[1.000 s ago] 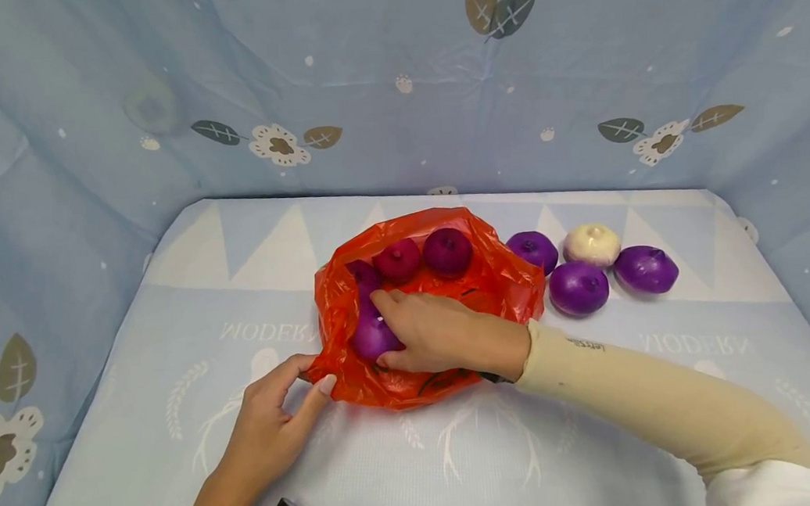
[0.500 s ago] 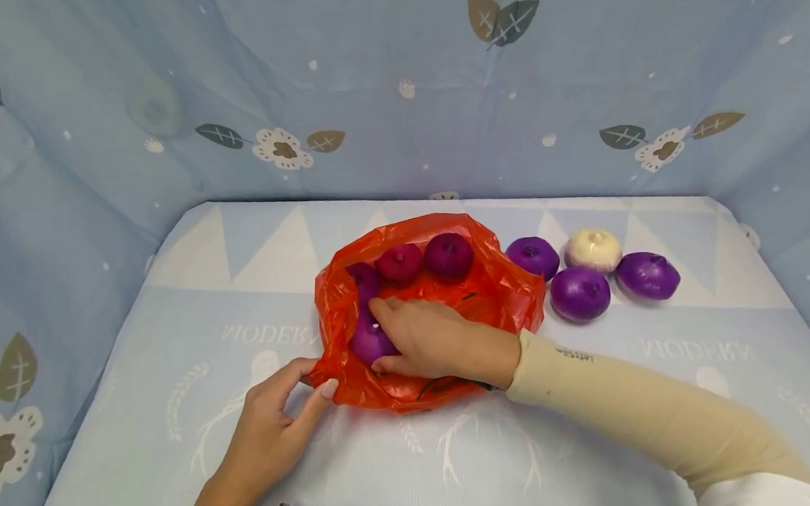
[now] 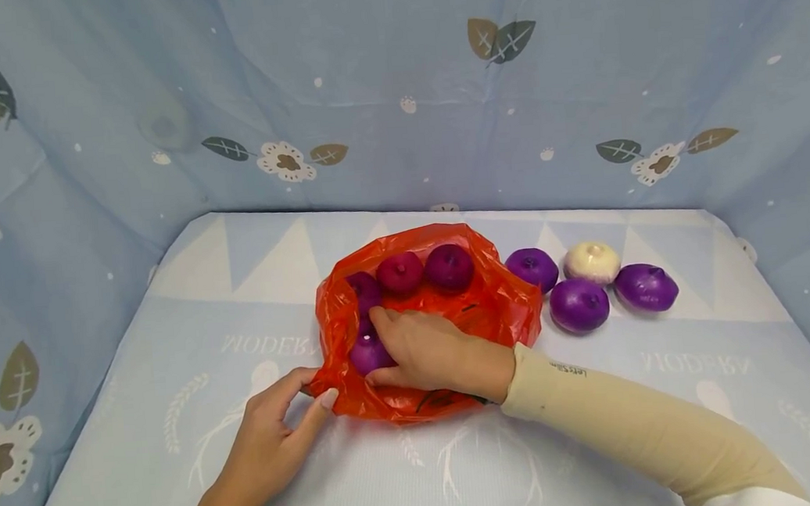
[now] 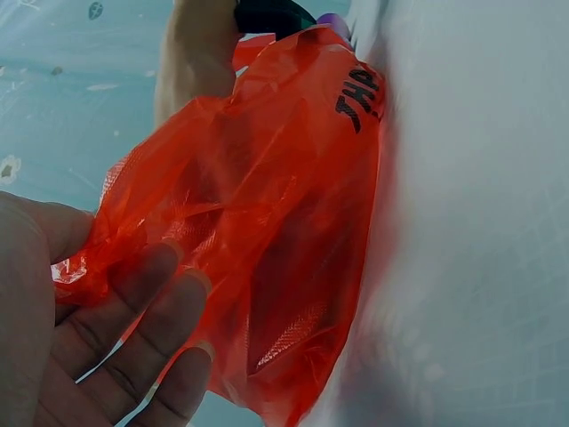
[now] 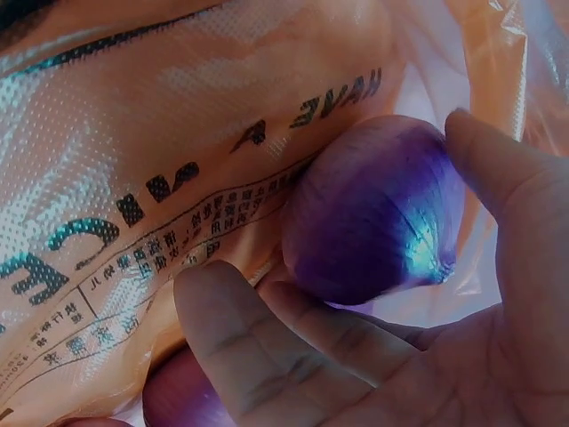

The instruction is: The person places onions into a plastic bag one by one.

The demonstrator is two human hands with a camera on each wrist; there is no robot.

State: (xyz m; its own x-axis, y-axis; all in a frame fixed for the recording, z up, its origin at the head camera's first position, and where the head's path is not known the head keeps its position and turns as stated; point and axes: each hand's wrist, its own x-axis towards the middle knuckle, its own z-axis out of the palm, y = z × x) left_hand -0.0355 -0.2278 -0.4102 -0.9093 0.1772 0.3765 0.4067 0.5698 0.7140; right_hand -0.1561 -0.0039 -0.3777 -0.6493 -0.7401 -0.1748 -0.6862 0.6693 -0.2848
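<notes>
A red plastic bag lies open on the table with several purple and red onions inside. My right hand reaches into it and curls round a purple onion at the bag's left side; in the right wrist view the fingers and thumb wrap that purple onion against the bag wall. My left hand pinches the bag's near left rim. In the left wrist view the left hand holds the bag's edge.
Three purple onions and a white one lie on the table right of the bag. Two dark red onions sit at the bag's far side. Blue patterned cloth walls enclose the table.
My right hand has slid slightly left and nearer with the purple onion inside the bag. The left hand keeps its hold on the rim.
</notes>
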